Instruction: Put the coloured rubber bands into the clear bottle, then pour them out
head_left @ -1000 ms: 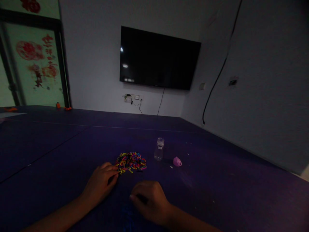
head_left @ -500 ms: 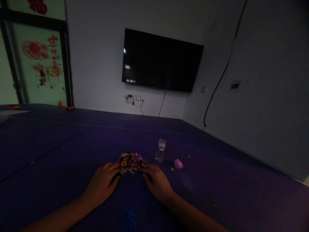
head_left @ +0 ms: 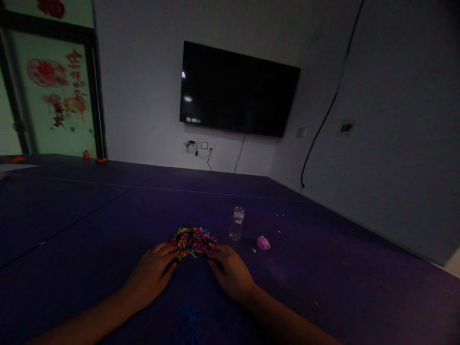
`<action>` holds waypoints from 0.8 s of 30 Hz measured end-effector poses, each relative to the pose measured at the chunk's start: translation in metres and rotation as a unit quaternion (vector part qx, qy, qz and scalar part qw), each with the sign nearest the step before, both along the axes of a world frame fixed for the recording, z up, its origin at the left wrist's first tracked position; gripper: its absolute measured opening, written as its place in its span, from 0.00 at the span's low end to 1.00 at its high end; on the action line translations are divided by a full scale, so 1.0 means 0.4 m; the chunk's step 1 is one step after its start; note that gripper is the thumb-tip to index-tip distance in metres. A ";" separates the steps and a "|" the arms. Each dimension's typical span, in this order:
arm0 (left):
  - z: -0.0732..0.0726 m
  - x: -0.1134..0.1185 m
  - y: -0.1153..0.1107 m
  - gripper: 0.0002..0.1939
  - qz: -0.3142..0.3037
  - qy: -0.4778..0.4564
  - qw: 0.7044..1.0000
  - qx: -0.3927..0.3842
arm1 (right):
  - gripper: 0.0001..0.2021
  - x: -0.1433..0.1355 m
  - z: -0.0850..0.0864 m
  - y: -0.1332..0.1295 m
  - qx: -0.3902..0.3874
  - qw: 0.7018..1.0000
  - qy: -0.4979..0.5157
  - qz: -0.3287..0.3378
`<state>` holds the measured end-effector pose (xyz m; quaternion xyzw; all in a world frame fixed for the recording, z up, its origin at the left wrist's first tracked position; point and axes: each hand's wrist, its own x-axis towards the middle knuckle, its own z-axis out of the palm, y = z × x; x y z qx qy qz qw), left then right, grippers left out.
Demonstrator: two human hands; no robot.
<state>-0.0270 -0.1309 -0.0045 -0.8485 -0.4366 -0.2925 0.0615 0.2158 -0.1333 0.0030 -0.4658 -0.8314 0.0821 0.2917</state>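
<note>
A pile of multicoloured bands [head_left: 194,240] lies on the dark purple surface [head_left: 118,215]. My left hand [head_left: 153,274] rests at the pile's left edge, its fingertips touching the bands and its thumb apart. At the right edge of the pile is my right hand [head_left: 232,271], fingers bent loosely, thumb apart, fingertips against the bands. Neither hand visibly holds anything. Between my forearms, nearer to me, lies a small blue bunch of bands [head_left: 189,326]. A clear bottle [head_left: 236,224] stands beyond my right hand, with a pink cap [head_left: 263,243] to its right.
Small white scraps [head_left: 254,250] are scattered around the cap. At the far left are orange objects [head_left: 86,155] near a glass door [head_left: 57,96]. A black television [head_left: 239,91] hangs on the far wall, and a black cable [head_left: 325,117] runs down the right wall.
The whole view has shifted slightly, so things appear a little further left. My right hand's thumb and fingers have moved slightly beside the pile. My left hand looks nearly unchanged.
</note>
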 end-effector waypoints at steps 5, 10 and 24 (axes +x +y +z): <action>-0.003 -0.002 0.003 0.14 -0.017 0.004 1.000 0.005 | 0.12 0.000 0.001 -0.001 0.001 1.000 0.000 0.004; -0.004 -0.001 0.005 0.15 -0.006 -0.013 1.000 -0.003 | 0.12 0.001 0.001 0.001 -0.003 1.000 -0.004 0.008; 0.032 0.030 -0.064 0.17 -0.268 -0.056 0.956 0.107 | 0.12 0.000 -0.007 0.006 0.000 1.000 0.005 0.000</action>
